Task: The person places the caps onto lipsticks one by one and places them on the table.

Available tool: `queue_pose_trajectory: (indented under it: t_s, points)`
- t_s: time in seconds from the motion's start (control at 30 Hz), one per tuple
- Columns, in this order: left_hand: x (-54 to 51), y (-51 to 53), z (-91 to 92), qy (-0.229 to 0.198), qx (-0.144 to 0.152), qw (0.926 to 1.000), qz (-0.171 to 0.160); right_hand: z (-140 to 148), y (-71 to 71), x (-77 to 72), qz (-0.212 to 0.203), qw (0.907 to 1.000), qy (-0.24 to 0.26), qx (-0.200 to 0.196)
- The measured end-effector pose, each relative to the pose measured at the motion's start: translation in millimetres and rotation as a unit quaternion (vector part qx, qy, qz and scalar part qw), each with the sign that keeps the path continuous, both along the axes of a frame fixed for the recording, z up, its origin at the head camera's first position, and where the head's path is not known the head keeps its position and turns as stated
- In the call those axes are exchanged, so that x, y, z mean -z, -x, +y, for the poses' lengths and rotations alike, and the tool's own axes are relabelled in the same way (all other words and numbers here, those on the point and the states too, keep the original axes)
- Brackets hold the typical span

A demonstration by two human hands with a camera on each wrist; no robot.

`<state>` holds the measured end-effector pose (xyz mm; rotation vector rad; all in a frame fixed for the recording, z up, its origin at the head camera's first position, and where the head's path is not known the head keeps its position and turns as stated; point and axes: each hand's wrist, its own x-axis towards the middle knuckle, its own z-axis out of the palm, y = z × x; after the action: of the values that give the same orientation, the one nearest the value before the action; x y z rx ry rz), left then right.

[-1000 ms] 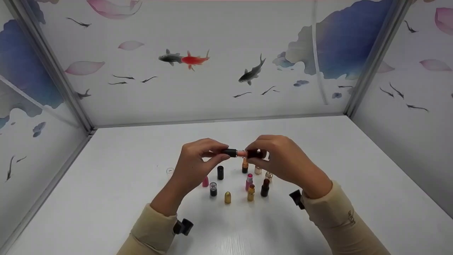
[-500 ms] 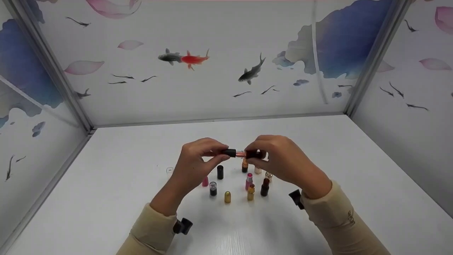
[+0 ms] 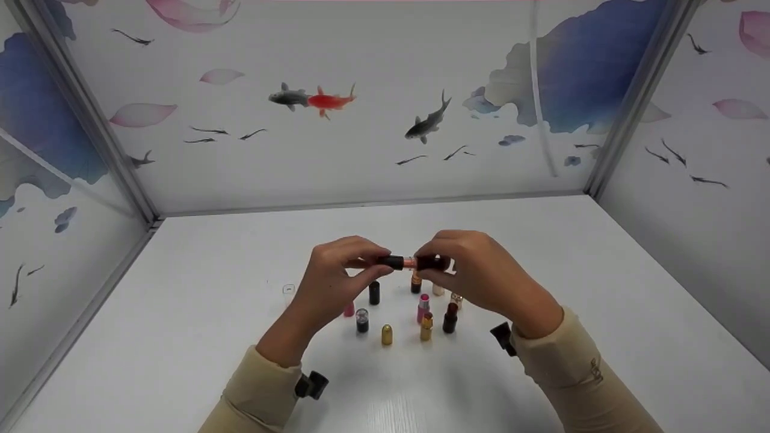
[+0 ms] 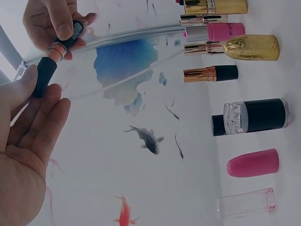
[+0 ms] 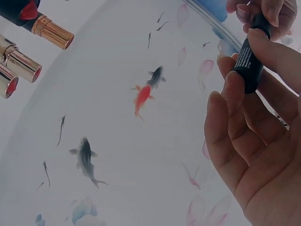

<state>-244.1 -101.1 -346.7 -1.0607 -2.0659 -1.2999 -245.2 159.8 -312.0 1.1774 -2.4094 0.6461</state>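
Above the table, the left hand pinches a black cap between thumb and fingers. Facing it, the right hand grips the dark base of a lipstick. A pinkish-gold band shows between cap and base, and the cap's mouth lies over that end of the lipstick. In the left wrist view the cap and the base line up on a slant. White print marks the base in the right wrist view.
Below the hands stand uncapped lipsticks, among them a pink one, a gold one and a dark one. Separate caps include a gold, a black and a clear one. Printed panels surround the table.
The cap and the lipstick have come closer together, so less of the pinkish-gold part shows between them. Both hands keep their grip; the left has shifted slightly right.
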Motion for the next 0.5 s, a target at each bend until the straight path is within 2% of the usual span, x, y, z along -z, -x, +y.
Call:
queue_pose_trajectory:
  t_s: [0.23, 0.4, 0.5]
  points:
    - [1.0, -0.8, 2.4, 0.007, 0.003, 1.0000, 0.004, -4.1, -2.5, 0.1, 0.005, 1.0000, -0.005, -0.003]
    - [1.7, -1.0, 2.6, 0.013, 0.005, 0.9999, -0.006, -6.1, -2.8, 1.7, 0.016, 0.9998, -0.009, -0.003]
    - [1.3, -1.0, 1.0, 0.013, -0.001, 0.9997, -0.020, -5.5, -2.0, 1.9, 0.009, 0.9999, -0.002, -0.005]
